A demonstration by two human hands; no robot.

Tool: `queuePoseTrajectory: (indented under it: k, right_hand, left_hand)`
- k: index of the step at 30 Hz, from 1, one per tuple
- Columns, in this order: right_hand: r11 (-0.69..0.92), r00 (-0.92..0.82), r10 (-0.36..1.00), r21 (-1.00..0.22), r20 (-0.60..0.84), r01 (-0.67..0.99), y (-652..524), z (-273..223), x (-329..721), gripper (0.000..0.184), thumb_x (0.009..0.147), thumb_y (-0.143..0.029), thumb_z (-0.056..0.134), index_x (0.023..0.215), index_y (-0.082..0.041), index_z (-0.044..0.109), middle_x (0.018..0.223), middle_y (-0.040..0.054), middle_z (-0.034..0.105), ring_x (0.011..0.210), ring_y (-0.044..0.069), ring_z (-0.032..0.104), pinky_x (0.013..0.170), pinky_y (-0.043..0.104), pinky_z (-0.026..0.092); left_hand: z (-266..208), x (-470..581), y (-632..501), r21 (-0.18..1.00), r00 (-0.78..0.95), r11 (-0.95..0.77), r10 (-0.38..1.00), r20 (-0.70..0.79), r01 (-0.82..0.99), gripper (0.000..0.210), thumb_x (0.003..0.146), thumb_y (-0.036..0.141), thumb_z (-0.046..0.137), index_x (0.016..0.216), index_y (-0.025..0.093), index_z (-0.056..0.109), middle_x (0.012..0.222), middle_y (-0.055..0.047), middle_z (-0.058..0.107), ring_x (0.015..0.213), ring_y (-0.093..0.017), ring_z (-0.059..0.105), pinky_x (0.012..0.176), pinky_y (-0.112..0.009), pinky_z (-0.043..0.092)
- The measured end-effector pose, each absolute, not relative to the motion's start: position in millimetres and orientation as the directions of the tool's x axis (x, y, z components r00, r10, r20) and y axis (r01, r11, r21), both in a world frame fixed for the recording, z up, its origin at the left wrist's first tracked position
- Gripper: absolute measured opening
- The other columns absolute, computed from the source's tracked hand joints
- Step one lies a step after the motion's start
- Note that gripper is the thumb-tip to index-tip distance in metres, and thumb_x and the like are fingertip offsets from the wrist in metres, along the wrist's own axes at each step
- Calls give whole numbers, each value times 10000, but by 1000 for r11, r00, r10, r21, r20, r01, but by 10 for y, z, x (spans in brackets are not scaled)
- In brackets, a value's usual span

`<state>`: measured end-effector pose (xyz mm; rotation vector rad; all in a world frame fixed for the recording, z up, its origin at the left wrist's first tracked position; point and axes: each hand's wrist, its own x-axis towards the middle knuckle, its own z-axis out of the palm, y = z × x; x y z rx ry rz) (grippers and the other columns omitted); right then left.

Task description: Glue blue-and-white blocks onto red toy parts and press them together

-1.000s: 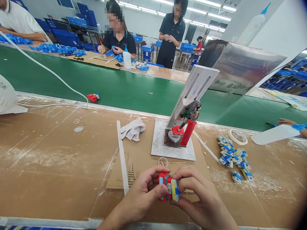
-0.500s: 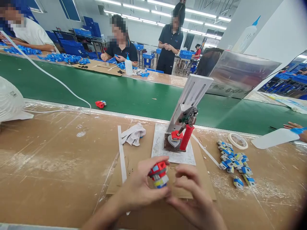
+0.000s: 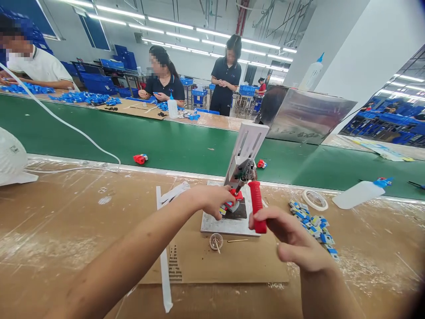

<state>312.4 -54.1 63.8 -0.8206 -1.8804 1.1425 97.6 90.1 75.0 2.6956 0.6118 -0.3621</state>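
Observation:
My left hand reaches forward to the press fixture, its fingers closed round a small red, white and yellow plastic toy piece. Right beside it, a red toy part lies under the tip of the toggle clamp; my fingers partly hide both. My right hand has its fingertips hooked round the lower end of the clamp's red handle, with the thumb apart from it. The handle points down toward me. Under the clamp is a dark block on a pale metal base plate.
On the cardboard sheet stand a small clear cup and a thin stick. To the right lie several blue-and-white toy pieces, a tape roll and a white bottle. A green conveyor belt runs behind; co-workers sit and stand beyond.
My left hand has carried the toy piece forward to the clamp. My right hand has moved from beside it onto the red handle. Another red toy now shows on the belt behind the fixture.

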Motion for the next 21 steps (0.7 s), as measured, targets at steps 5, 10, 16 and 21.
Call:
queuePoseTrajectory:
  k: [5, 10, 16, 21]
  right_hand:
    - [601, -326, 751, -799, 574, -23, -130, 1331, 3000, 625, 900, -607, 622, 1461, -436, 404, 1160, 30, 678, 1007, 231, 666, 870, 429, 559]
    - [664, -61, 748, -745, 661, 70, 375, 1679, 2880, 729, 847, -637, 666, 1472, -427, 354, 1307, 28, 640, 1197, 233, 620, 966, 448, 551]
    - [589, 15, 798, -785, 602, 195, -320, 863, 2703, 415, 936, -303, 662, 1329, -356, 541, 1262, 36, 620, 1105, 151, 606, 878, 265, 545]
    - [242, -16, 970, -967, 244, -80, -773, 168, 2420, 445, 938, -349, 660, 1343, -366, 475, 1271, 56, 621, 984, 146, 657, 807, 258, 583]
  left_hand:
    - [679, 909, 973, 343, 905, -840, 360, -228, 420, 598, 662, 218, 730, 1253, 278, 667, 1269, -59, 579, 993, -232, 621, 790, -287, 465]
    - [723, 615, 933, 460, 904, -781, 401, -148, 422, 575, 625, 244, 777, 1196, 288, 720, 1112, -28, 628, 918, -201, 614, 766, -263, 458]
    - [708, 220, 626, 838, 924, -522, 378, 60, 160, 577, 570, 216, 843, 1138, 244, 745, 1197, -36, 613, 903, -158, 629, 806, -233, 486]
    - [684, 398, 293, 846, 891, -532, 368, 265, -32, 574, 583, 224, 880, 1144, 236, 756, 1146, -57, 621, 983, -191, 624, 925, -277, 485]
